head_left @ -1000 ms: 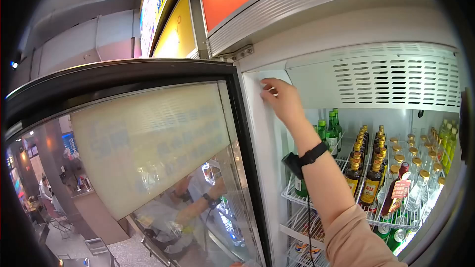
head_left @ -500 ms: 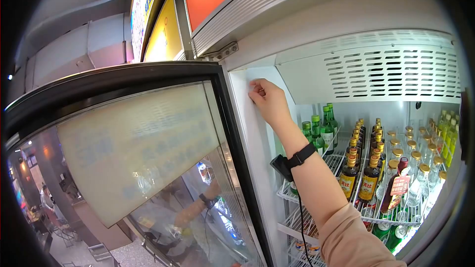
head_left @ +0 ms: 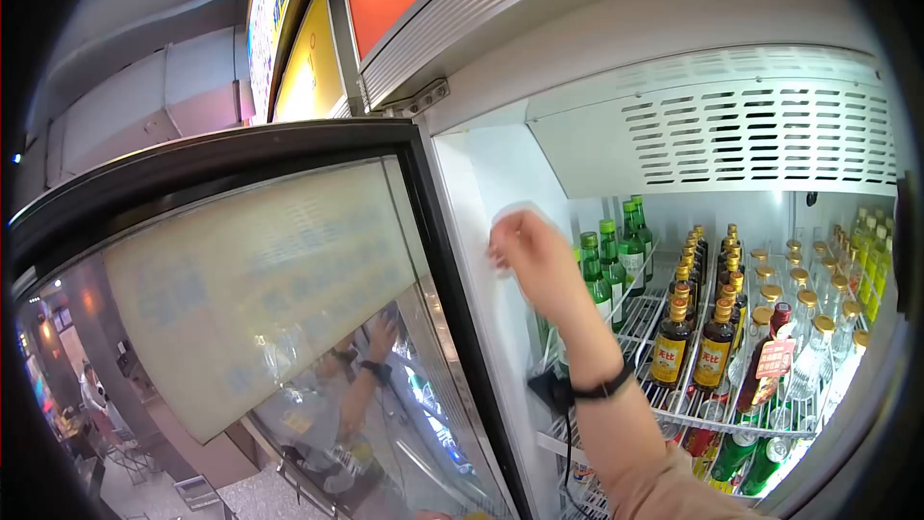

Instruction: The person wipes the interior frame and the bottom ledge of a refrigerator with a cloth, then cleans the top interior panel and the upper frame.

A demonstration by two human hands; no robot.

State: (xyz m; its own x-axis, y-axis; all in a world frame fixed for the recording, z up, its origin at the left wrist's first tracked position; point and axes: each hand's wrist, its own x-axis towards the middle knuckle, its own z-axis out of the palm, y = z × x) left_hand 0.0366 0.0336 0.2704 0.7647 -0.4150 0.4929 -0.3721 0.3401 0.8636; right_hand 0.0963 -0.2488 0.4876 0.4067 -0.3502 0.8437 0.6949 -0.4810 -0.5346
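My right hand [head_left: 539, 260] is raised inside the open drinks fridge, close to its white inner side wall [head_left: 472, 202]. The fingers are bent down toward that wall, and motion blurs their tips. A black wristband [head_left: 604, 385] with a small dark device and a cable circles my wrist. Green bottles [head_left: 608, 255] stand just beyond the hand on a wire shelf [head_left: 707, 421]. Brown bottles with gold caps and yellow labels [head_left: 712, 356] are lined up further right. My left hand is out of the picture.
The glass fridge door [head_left: 423, 327] stands swung out at left, reflecting an arm. A slotted white panel [head_left: 751, 135] hangs above the shelf. Clear bottles [head_left: 818, 351], a dark red bottle with a tag [head_left: 770, 356] and yellow-green bottles [head_left: 874, 265] fill the right side.
My right hand has come down and slightly right along the side wall, its fingers now pointing lower. The camera view has shifted slightly.
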